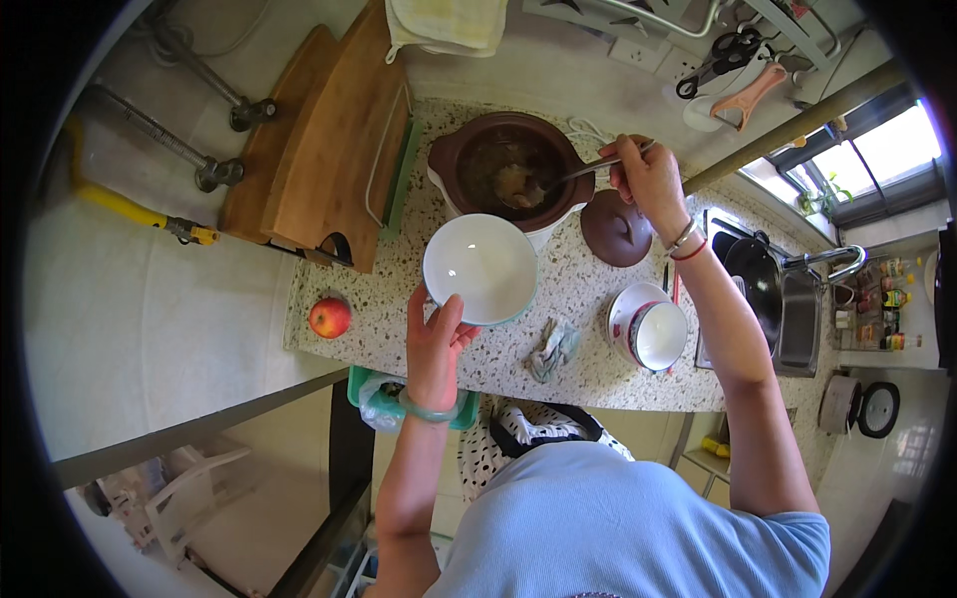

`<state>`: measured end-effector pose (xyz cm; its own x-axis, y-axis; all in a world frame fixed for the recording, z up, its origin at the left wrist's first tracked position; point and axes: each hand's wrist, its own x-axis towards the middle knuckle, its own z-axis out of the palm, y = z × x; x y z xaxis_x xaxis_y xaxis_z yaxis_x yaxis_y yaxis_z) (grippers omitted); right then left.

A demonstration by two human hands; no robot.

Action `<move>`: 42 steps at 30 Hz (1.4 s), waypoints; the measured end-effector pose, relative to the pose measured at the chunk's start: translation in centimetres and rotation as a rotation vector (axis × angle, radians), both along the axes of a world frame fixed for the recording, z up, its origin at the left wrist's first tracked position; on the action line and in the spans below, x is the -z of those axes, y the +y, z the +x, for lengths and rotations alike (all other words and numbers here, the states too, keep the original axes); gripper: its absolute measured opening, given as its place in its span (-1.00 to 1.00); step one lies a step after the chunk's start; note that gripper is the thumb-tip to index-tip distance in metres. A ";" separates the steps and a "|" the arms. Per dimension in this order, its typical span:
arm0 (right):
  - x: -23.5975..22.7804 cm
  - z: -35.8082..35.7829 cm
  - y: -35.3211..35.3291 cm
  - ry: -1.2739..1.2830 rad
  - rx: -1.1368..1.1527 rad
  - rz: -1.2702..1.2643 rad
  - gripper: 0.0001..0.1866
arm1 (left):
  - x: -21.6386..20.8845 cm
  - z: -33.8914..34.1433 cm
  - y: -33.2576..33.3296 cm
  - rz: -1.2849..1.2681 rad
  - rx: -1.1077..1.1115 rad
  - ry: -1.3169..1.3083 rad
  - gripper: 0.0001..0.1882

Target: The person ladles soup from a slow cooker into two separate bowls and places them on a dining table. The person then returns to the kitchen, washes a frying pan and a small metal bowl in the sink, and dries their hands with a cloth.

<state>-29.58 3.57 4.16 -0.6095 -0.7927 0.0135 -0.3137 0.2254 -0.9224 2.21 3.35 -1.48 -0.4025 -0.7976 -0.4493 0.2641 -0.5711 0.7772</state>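
My left hand (pixel 437 334) grips a white bowl (pixel 483 267) by its near rim, thumb over the edge; no food shows inside it. The bowl is held close to the near side of a brown pot (pixel 462 149) on the counter. In the pot lie dark broth and pale brown chunks of food (pixel 518 181). My right hand (pixel 643 179) closes round the handle of a metal ladle (pixel 595 168), whose lower end dips into the pot. A brown lid (pixel 615 229) rests to the pot's right, beneath my right hand.
Nearer on the speckled counter (pixel 399 324) are a crumpled cloth (pixel 554 349), a patterned bowl (pixel 660 337) beside a plate (pixel 626 304), and a red apple (pixel 330 317) at the left. Wooden cutting boards (pixel 334 140) stand at the left. A wok (pixel 755 277) sits at the sink (pixel 800 324).
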 end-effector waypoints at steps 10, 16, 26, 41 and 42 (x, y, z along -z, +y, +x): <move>-2.8 -0.2 -0.7 0.013 -0.032 -0.028 -0.62 | -0.6 -1.1 -1.5 0.021 -0.032 -0.071 -0.23; -6.6 -0.1 -0.1 0.059 -0.060 -0.093 -0.61 | -1.3 -1.9 -2.2 0.023 -0.006 -0.040 -0.15; -11.2 2.2 2.0 0.076 -0.110 -0.120 -0.58 | -2.0 -3.9 -3.0 -0.013 -0.006 0.001 -0.18; -5.3 6.0 8.2 1.004 -0.736 -0.445 -0.73 | -1.0 -4.4 -2.7 -0.020 -0.002 0.142 -0.36; -5.2 6.2 8.4 1.066 -0.758 -0.465 -0.70 | -0.9 -4.3 -2.7 -0.020 -0.004 0.149 -0.37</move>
<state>-23.40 11.98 9.39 0.4336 -0.7163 0.5468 -0.8127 -0.5729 -0.1060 -2.10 0.68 -0.60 -0.4607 -0.8074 -0.3686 0.3794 -0.5546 0.7406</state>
